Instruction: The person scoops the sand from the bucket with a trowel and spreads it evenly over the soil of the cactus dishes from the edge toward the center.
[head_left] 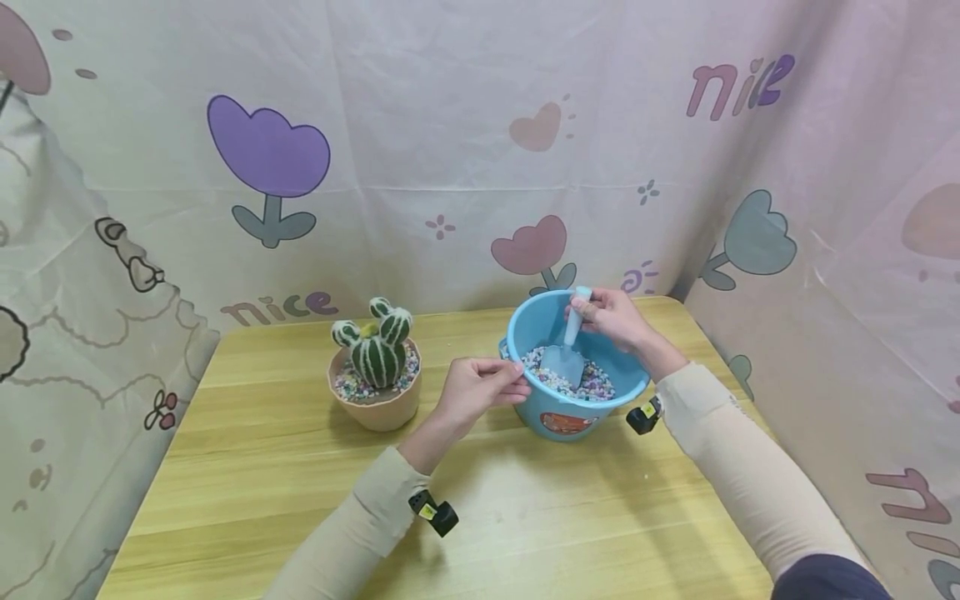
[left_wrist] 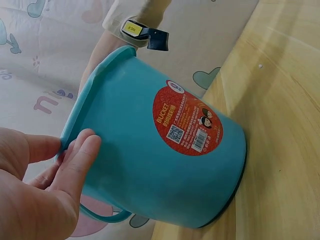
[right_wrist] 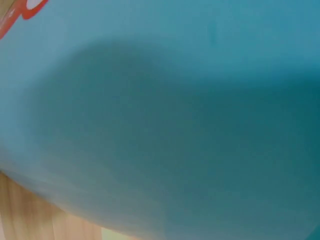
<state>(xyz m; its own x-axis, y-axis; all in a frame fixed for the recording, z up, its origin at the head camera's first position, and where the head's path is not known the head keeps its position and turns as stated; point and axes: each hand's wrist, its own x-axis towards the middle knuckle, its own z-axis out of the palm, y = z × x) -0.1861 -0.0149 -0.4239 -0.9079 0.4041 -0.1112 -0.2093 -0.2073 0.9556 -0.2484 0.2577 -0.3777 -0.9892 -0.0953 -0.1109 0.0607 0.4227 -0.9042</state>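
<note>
A blue plastic bucket (head_left: 558, 417) with a red label stands on the table, and small multicoloured pebbles (head_left: 596, 382) lie in its bottom. My left hand (head_left: 476, 390) pinches the bucket's rim at its near left side; in the left wrist view the thumb and fingers of that hand (left_wrist: 50, 185) meet at the rim. Inside the bucket, my right hand (head_left: 611, 318) grips the handle of a pale blue toy shovel (head_left: 562, 363), blade down on the pebbles. The bucket's outer wall (right_wrist: 165, 125) fills the right wrist view, hiding the right hand there.
Left of the bucket stands a peach-coloured pot (head_left: 378, 414) with a green-and-white striped cactus (head_left: 377, 360) set in coloured pebbles. Both are on a wooden table (head_left: 247, 467). A printed curtain (head_left: 420, 150) hangs behind and along both sides. Each wrist carries a small black camera.
</note>
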